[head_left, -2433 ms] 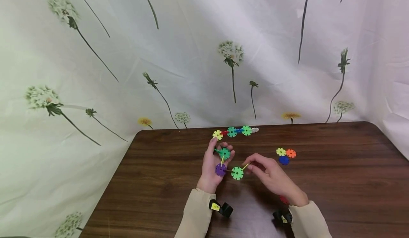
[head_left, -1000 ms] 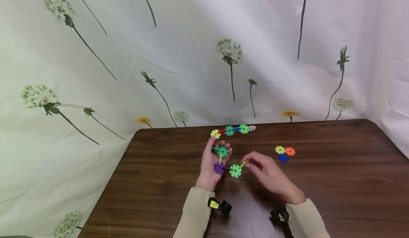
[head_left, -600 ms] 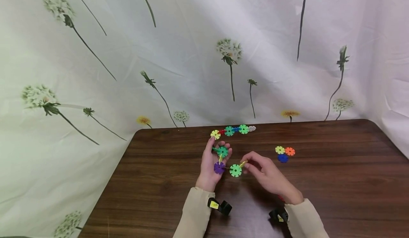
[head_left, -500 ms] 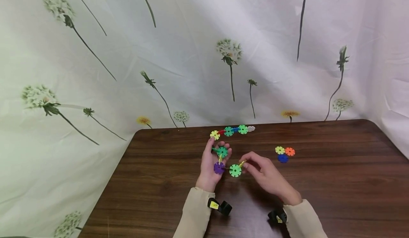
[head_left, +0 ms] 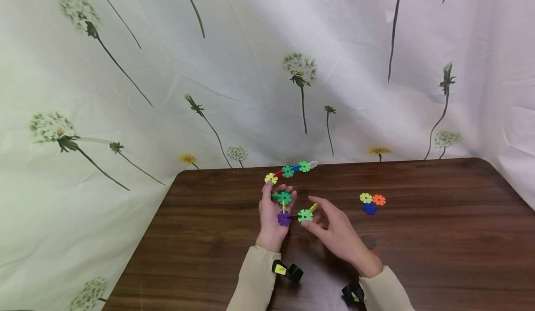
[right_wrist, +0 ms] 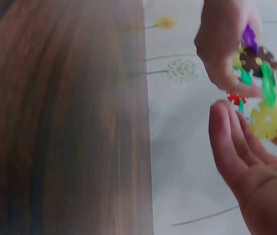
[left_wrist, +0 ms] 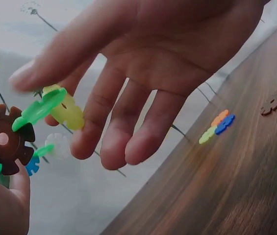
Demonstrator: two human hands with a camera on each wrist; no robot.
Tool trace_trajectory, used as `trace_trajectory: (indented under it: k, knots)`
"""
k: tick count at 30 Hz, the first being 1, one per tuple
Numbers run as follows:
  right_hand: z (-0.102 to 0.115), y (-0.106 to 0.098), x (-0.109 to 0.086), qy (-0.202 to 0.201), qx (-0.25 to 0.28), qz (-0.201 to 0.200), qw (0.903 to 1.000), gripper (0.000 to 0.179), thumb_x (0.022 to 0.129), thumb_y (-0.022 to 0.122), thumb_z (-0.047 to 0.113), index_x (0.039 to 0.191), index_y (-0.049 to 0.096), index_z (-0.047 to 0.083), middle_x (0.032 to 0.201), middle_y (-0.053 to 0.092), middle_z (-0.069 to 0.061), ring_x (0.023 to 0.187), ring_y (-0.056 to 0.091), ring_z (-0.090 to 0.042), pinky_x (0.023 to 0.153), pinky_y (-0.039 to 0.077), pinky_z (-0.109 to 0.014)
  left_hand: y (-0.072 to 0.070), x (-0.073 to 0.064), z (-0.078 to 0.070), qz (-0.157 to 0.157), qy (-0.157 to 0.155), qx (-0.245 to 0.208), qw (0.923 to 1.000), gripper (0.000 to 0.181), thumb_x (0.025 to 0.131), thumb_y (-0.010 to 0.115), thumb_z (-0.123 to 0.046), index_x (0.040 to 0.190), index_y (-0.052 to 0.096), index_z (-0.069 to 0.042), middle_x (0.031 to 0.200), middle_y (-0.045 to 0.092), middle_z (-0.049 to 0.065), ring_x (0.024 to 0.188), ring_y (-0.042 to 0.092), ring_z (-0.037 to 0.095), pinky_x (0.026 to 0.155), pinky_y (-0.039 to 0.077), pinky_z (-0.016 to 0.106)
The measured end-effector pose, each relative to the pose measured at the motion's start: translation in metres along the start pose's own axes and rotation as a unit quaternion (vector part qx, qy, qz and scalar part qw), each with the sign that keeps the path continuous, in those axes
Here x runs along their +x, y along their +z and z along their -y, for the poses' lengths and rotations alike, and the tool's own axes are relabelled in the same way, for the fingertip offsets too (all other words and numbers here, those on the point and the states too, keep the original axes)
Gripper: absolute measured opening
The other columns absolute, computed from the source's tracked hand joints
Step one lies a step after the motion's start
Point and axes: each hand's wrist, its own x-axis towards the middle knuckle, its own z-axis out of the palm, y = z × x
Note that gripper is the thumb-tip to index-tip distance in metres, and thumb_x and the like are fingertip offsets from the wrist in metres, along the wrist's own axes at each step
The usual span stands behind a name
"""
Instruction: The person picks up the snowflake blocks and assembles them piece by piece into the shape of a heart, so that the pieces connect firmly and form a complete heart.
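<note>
Bare wooden tabletop gives passage left of the left hand; a toothed-disc chain bars the gap to the right hand, a disc trio beyond.

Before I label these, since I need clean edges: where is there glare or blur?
Head: pale sheen on the wooden table near the bottom; left wrist: thumb tip of the right hand smeared; right wrist: yellow notched disc soft, wood grain hazy.

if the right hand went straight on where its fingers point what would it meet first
The right hand would most likely meet the light green disc by its thumb, then the left hand, though depth is unclear.
</note>
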Motion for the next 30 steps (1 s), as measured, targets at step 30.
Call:
trace_trajectory:
  k: [30]
  knots:
    - [-0.014,0.012,-0.001,-0.175,-0.079,-0.115,0.9746,0.064,0.074,0.083,0.017,0.131,0.058,0.002,0.085,0.063,0.001,0.072,0.067,-0.006,0.067,0.055,-0.017,0.002,-0.002,0.003,-0.006,0.007,-0.003,1.0,0.037,0.101,0.048,-0.037,0.126,0.034,-0.014,0.094,0.056,0.001,0.084,0.064,0.013,0.083,0.058,0.03]
